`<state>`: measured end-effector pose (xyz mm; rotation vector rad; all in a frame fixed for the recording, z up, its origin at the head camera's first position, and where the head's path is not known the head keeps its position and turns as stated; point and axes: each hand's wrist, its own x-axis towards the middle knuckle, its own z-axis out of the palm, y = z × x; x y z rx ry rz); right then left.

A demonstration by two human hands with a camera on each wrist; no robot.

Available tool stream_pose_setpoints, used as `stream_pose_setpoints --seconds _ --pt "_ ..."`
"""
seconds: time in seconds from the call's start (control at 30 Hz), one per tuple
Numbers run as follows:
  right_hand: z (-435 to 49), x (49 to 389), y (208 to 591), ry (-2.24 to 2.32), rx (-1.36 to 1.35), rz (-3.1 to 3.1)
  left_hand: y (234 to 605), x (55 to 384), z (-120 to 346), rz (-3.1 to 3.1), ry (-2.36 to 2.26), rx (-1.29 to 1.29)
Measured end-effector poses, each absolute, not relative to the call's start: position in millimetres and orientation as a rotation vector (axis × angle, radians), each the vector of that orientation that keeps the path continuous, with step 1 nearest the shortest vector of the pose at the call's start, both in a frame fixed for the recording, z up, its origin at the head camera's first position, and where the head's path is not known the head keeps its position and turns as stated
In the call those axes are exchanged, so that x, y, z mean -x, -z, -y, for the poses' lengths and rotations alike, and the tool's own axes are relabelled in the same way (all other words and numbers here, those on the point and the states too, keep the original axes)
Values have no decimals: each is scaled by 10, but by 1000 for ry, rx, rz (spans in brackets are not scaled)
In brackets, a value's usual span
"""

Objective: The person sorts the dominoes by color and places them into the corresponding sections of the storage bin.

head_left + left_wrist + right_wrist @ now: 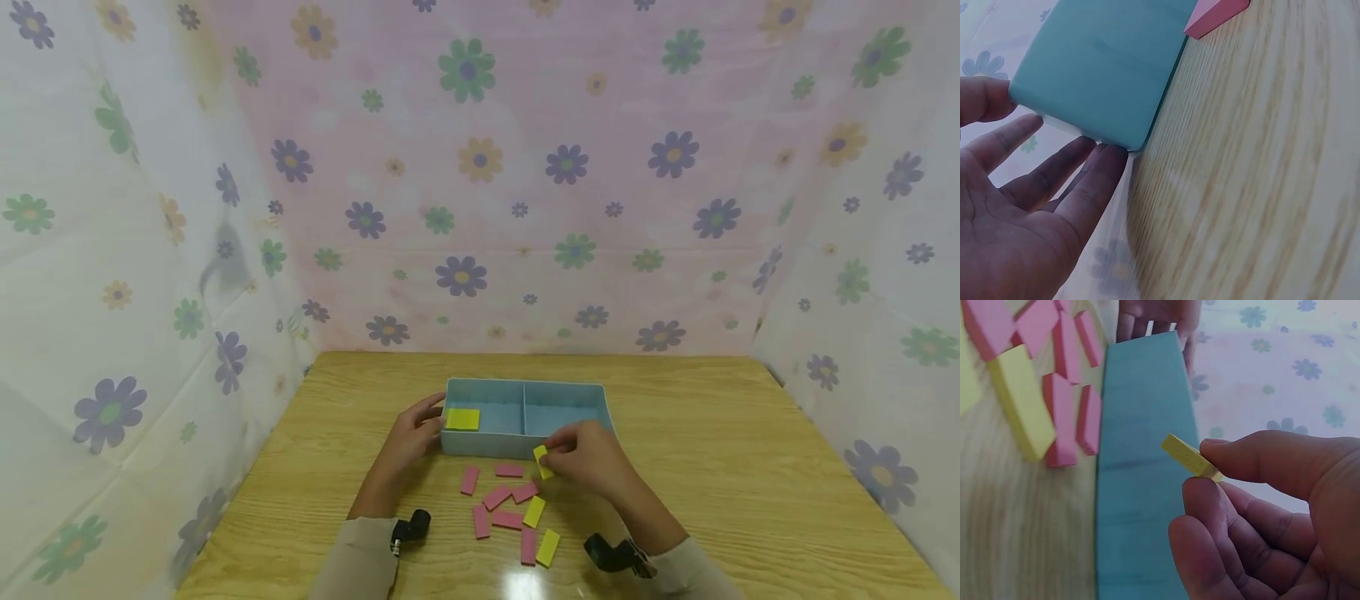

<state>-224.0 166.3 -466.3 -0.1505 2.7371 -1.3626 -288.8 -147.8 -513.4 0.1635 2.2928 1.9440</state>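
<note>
A light blue box [487,445] with two compartments stands on the table. My left hand [408,435] touches its left end; in the left wrist view the extended fingertips [1088,147] rest against the end of the box [1110,69]. My right hand [594,461] is just in front of the right compartment. Between its thumb and index finger it pinches a small yellow block [1185,456], held above the table and tilted. Yellow blocks [462,419] lie side by side in the left compartment's front left corner; how many is hard to tell.
In front of the box, several pink blocks [497,497] lie scattered on the wooden table [300,500]. Two yellow blocks [548,548] are among them, nearer the front. Flowered cloth [525,317] hangs behind the table and along both sides.
</note>
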Motion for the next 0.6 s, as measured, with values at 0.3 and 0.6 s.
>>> stream_pose_setpoints --seconds 0.3,0.6 --pt "-1602 2293 4486 1352 130 -2756 5151 2889 1486 -2277 -1988 -265" --pt "-1552 2393 4343 1452 135 -2687 5144 2880 1490 -2321 -1962 -303"
